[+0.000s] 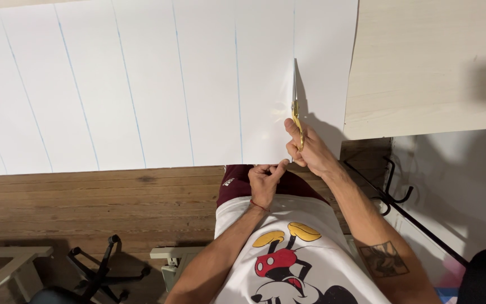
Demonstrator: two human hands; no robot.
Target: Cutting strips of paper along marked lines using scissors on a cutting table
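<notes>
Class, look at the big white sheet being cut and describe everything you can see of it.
The white sheet is large, thin and stiff-looking, like card or paper, ruled with pale blue lines running away from the person. It lies flat over a pale wooden table, its near edge overhanging the wooden floor. The scissors, gold-handled, in the right hand have cut partway up one blue line near the right side. The left hand pinches the near edge beside the cut.

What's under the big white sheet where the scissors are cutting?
At the right edge, the white sheet lies on a pale wooden tabletop. Its near edge overhangs the plank floor. Under the scissors, held by the right hand, the sheet hides everything.
</notes>
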